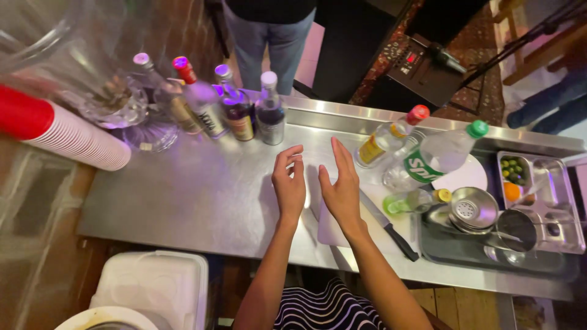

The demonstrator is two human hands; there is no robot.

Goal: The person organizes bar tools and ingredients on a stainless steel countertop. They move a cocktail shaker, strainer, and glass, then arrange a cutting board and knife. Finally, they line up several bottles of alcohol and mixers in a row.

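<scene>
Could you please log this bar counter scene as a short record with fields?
surface: steel counter
left hand: open, empty, raised over the counter
right hand: open, empty, above the white cutting board
beside board: black-handled knife, lying flat
back row: four upright bottles
far left: stack of red cups, on its side
right: dark tray with shaker lid
beyond counter: a person standing

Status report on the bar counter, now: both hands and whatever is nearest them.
Left hand and right hand open, empty, above the cutting board. Knife lies right of the right hand. Bottles stand behind.
</scene>
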